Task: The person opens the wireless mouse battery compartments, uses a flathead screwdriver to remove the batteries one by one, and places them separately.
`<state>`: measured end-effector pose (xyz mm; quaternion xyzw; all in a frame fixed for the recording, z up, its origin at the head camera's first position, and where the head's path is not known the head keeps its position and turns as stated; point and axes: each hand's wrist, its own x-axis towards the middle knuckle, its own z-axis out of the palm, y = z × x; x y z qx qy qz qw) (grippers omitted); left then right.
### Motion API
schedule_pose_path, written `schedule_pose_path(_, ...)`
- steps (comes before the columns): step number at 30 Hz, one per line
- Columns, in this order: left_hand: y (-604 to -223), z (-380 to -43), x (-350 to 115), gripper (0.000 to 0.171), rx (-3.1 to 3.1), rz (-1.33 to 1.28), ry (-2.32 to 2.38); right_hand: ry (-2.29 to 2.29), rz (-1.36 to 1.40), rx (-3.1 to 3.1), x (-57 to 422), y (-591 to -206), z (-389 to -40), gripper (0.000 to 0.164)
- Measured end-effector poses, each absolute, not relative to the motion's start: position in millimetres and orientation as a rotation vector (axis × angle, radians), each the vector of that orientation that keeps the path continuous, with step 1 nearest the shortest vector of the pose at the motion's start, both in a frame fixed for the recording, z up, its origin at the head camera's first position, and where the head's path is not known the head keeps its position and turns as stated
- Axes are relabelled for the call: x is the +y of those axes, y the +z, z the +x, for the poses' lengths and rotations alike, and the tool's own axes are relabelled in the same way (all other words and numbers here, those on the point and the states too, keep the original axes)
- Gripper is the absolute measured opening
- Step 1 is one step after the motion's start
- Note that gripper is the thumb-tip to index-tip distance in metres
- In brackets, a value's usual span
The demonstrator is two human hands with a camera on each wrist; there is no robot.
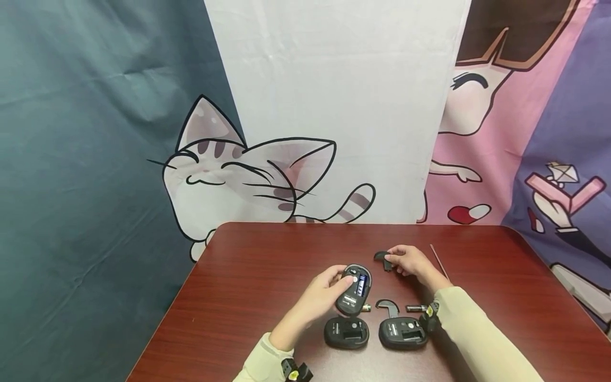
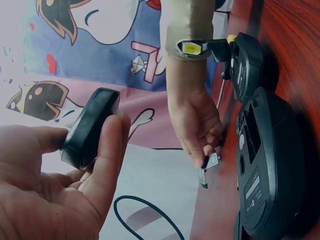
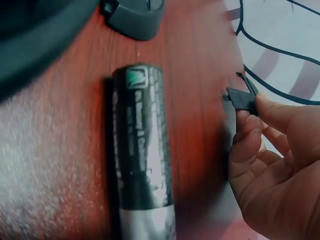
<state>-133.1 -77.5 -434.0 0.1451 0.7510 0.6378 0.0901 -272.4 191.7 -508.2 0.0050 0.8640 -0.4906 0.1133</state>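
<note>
My left hand (image 1: 319, 297) grips a black computer mouse (image 1: 349, 303) above the table, its underside facing up. A battery (image 1: 363, 285) lies in that mouse's compartment. My right hand (image 1: 408, 260) pinches a dark battery cover (image 3: 242, 99) with a curved end and a tab, near the far side of the table. Two more black mice lie bottom up: the left mouse (image 1: 340, 334) below my left hand, and the right mouse (image 1: 394, 330) with its battery slot exposed. Beyond the right mouse rests another battery cover (image 1: 392, 307).
A loose battery (image 1: 414, 308) lies by my right wrist. Another battery (image 1: 366, 307) is partly hidden behind the held mouse. A thin stick (image 1: 439, 262) lies right of my right hand. Behind the reddish-brown table (image 1: 267, 265) hangs a printed cartoon cloth (image 1: 343, 95).
</note>
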Motion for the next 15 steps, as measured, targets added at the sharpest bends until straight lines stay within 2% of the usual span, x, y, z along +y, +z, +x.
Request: schedule_pose_path(15, -431.4, -132.6, -79.7, 0.033, 2.255, 0.472, 1.862, -1.030, -0.080, 2.841, 184.7, -504.7, -275.5, 0.025)
